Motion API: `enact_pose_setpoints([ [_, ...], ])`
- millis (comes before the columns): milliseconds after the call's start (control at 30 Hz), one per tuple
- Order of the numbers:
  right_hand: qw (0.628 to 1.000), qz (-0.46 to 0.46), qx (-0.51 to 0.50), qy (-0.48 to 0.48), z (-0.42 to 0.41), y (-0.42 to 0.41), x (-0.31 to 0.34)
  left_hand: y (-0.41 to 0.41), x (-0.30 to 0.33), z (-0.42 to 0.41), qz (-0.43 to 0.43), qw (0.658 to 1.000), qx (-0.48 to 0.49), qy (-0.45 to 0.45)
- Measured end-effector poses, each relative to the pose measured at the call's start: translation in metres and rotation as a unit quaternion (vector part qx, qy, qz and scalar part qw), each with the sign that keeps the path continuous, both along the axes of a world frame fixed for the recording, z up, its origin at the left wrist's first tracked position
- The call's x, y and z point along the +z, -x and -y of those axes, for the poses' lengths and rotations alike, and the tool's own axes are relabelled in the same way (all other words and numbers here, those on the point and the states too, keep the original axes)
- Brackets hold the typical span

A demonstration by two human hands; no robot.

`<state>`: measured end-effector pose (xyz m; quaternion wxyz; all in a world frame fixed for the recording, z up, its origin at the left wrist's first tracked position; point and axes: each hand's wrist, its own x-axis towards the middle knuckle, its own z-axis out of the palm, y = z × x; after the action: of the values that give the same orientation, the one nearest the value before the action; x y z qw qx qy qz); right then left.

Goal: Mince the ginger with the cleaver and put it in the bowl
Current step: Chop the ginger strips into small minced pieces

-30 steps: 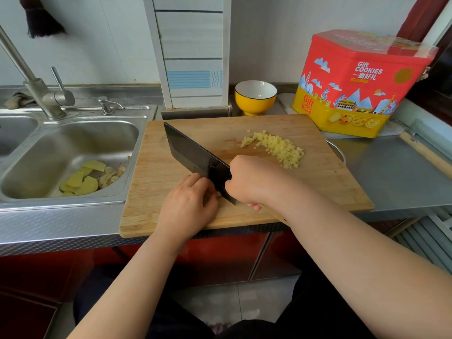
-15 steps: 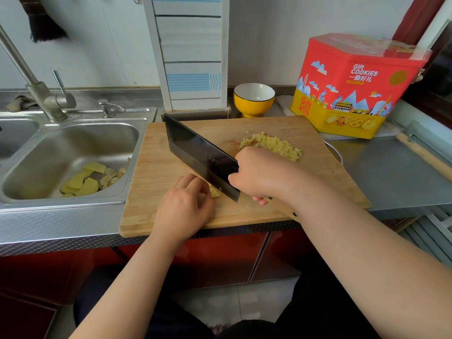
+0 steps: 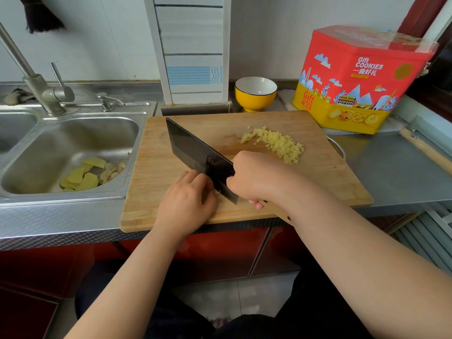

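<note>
Beyond right hand: minced ginger pile done. Right hand grips cleaver; left hand pins remaining ginger piece, mostly hidden. Bowl beyond both hands, unfilled; transfer pending.

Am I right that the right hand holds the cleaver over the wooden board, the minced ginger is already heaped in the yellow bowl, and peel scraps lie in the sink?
Not quite. The head view shows the minced ginger heaped on the wooden board, not in the yellow bowl, which looks empty. The rest holds: the right hand holds the cleaver over the board, and peel scraps lie in the sink.
</note>
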<state>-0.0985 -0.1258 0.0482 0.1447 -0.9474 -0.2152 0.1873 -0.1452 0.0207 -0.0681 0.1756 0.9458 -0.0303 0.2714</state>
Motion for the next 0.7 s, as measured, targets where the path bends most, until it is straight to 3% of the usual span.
enact_pose_setpoints([
  [333,0.999,-0.017,-0.027,-0.024,-0.009,-0.009,-0.01,0.001,0.0,0.001,-0.008,1.0,0.002,-0.002],
  [700,0.975,-0.121,-0.079,-0.17,0.024,-0.031,-0.005,0.001,0.004,0.002,-0.039,0.998,0.028,0.047],
])
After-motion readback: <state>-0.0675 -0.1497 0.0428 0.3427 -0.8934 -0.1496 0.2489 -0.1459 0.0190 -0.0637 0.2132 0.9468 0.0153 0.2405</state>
